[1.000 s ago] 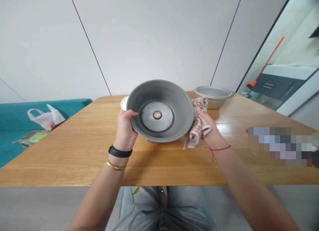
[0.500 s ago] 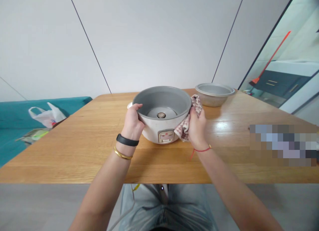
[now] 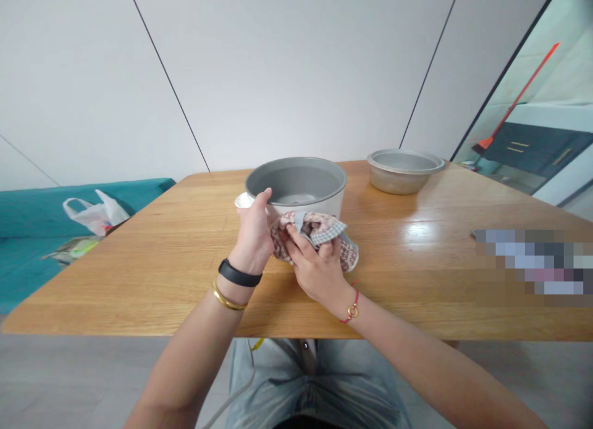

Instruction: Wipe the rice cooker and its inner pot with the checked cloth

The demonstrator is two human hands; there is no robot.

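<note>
A white rice cooker body (image 3: 331, 202) with a grey inside stands on the wooden table. My left hand (image 3: 256, 234) grips its near left side, thumb up at the rim. Bunched under the fingers of my right hand (image 3: 319, 265) is a brown-and-white patterned cloth (image 3: 349, 253) with a grey checked edge. It presses against the cooker's front and hides the front panel. A white handle (image 3: 243, 200) sticks out at the cooker's left.
A metal inner pot (image 3: 401, 179) sits at the back right of the wooden table (image 3: 185, 231). A blurred-out patch (image 3: 532, 256) covers something at the right. On the left, a teal sofa (image 3: 28, 213) holds a white plastic bag (image 3: 99, 216). A cable (image 3: 241, 389) hangs below the front edge.
My right hand has moved the cloth left, from the cooker's right side to its front. The cooker now shows less of its inside bottom. My left hand keeps its hold on the left side.
</note>
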